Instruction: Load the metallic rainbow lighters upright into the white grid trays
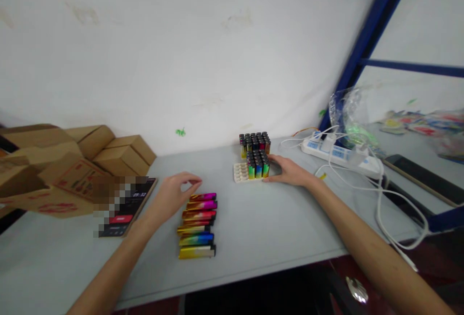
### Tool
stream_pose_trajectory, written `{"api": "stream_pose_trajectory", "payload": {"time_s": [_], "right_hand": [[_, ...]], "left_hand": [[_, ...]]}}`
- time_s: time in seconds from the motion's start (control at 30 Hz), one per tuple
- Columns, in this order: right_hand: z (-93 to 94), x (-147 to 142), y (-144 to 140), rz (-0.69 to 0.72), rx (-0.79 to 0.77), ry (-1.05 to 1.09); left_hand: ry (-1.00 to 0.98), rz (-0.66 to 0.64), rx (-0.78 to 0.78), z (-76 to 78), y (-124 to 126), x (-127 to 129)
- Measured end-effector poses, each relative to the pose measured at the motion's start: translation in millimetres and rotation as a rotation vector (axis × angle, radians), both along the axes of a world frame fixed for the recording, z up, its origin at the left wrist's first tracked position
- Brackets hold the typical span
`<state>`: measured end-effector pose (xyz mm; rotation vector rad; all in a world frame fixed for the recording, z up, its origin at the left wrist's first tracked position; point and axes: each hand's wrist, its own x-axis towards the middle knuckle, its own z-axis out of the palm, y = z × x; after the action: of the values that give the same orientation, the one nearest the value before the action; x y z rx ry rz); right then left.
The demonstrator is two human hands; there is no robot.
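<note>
Reaching over a grey table (pixel 275 237), both hands are working among coloured lighters.

Hovering at centre frame, the left hand (pixel 174 194) is curling its fingers loosely, gripping nothing, just above the row of lighters (pixel 197 224) lying flat. Right of centre, the right hand (pixel 290 170) is resting open against the white tray (pixel 242 173) of upright lighters (pixel 258 166). Cardboard boxes (pixel 72 160) are sitting at left, a power strip (pixel 339 153) with cables at right.

On your tabletop (pixel 253 237), the row of lighters (pixel 197 224) lies near the front edge. Behind it to the right sits the tray (pixel 240 172), a second tray (pixel 254 144) behind that. Boxes (pixel 108 150) crowd the back-left corner; the power strip (pixel 340 155) lies back right.
</note>
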<state>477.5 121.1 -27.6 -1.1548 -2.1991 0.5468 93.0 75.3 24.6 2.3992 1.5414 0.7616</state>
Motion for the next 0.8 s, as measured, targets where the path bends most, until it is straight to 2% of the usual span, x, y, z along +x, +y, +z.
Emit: {"api": "stream_pose_trajectory", "payload": {"time_s": [0.1,0.27,0.57,0.7,0.8], "right_hand": [[2.7,-1,-2,-0.009,-0.022,-0.007],[0.6,0,-2,-0.007,-0.017,-0.011],[-4.4,3,1,-0.015,-0.027,-0.039],[-2.3,2,0,-0.003,-0.038,-0.016],[-0.1,1,-1,-0.003,-0.048,0.001]], "left_hand": [[0.052,-0.021,-0.006,-5.3,-15,-17],[0.094,-0.127,-0.109,-8.6,-26,-20],[0.105,-0.242,-0.305,1.1,1,-6],[0.119,-0.29,-0.393,-0.1,16,-3],[0.098,-0.296,-0.397,-0.7,22,1]]}}
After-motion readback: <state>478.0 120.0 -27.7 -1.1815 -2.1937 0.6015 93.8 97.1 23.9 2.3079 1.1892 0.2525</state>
